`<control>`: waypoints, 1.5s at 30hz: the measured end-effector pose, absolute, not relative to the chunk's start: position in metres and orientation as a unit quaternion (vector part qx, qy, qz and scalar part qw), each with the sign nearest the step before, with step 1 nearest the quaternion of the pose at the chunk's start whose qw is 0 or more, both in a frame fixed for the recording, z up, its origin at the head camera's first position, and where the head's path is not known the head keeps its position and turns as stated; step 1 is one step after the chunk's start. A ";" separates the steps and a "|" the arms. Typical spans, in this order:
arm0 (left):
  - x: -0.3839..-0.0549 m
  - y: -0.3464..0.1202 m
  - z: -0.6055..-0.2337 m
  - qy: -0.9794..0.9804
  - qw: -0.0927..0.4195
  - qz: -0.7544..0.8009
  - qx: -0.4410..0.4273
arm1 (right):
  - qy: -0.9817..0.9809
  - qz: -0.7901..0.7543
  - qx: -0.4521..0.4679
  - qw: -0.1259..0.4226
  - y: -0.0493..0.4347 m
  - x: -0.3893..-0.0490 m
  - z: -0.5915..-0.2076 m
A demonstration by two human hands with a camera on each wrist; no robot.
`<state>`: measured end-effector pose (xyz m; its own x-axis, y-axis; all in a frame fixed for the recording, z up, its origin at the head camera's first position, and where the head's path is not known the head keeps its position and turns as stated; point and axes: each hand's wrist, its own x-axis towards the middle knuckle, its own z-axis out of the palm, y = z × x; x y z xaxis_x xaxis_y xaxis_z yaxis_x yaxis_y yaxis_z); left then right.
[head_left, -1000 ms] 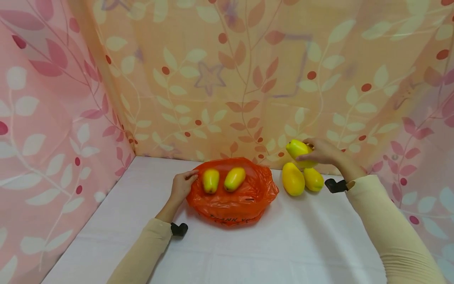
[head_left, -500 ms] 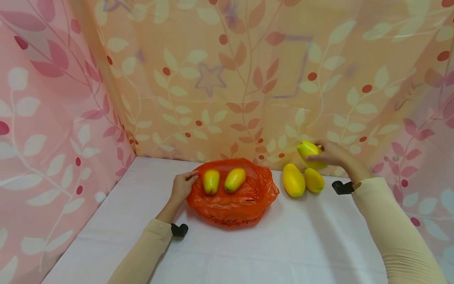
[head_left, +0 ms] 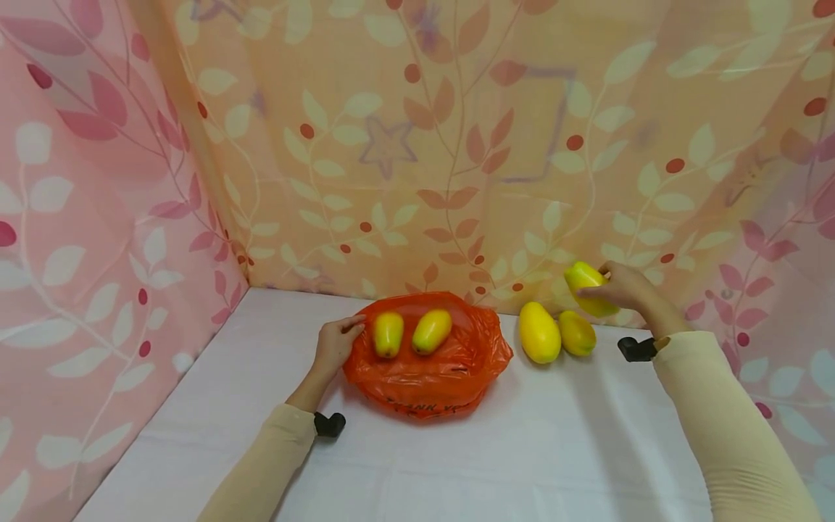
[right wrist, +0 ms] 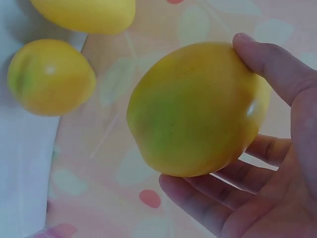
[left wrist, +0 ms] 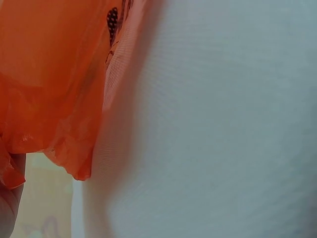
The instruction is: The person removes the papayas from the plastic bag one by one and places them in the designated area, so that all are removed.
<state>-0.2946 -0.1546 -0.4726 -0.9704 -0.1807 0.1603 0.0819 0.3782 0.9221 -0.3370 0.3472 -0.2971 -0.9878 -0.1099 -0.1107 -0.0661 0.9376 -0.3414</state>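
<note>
Right hand [head_left: 621, 285] and mango [head_left: 580, 277] shifted toward 3 o'clock; mango's now at 2 o'clock from the red bag [head_left: 417, 384]. Right fingers grip mango; left hand [head_left: 335, 341] pinches bag edge at 10 o'clock. Mango likely firm, slick: hold round its middle.

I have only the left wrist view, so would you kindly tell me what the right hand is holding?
Observer: The right hand holds a smooth, yellow-green oval fruit.
Operator: Thank you; does any fruit lie with the crinkled orange-red plastic bag that I see?
Observer: Yes, two yellow-green oval fruits show within its outline in the head view.
Operator: Are there others on the white tabletop?
Observer: Yes, a larger yellow oval fruit and a smaller one, right of the bag in the head view.
</note>
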 end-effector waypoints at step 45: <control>-0.297 -0.156 -0.474 -0.827 0.120 -0.549 0.027 | 0.953 -0.256 0.114 0.113 0.412 -0.335 -0.373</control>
